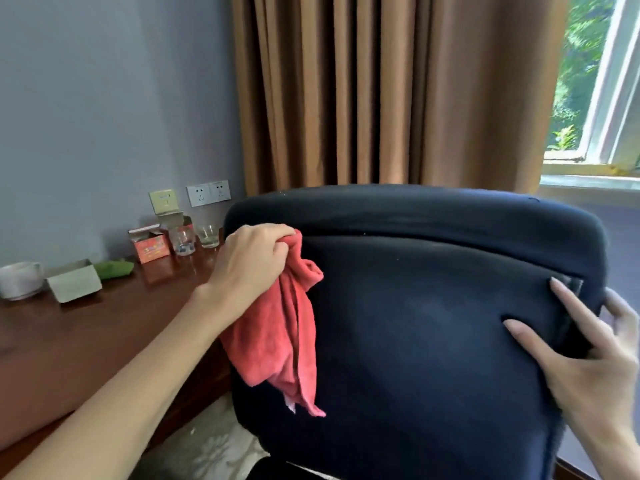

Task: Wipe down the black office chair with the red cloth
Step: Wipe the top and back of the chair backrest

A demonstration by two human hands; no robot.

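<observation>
Glasses point(194, 239) stand on desk point(69, 337), contents too unclear to tell.

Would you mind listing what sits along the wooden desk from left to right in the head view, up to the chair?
White bowl → grey box → green packet → red carton → first glass → second glass → left hand gripping the red cloth → chair.

1 chair point(415, 323), 1 cloth point(280, 334), 2 glasses point(195, 239), 2 hands point(251, 261).
</observation>
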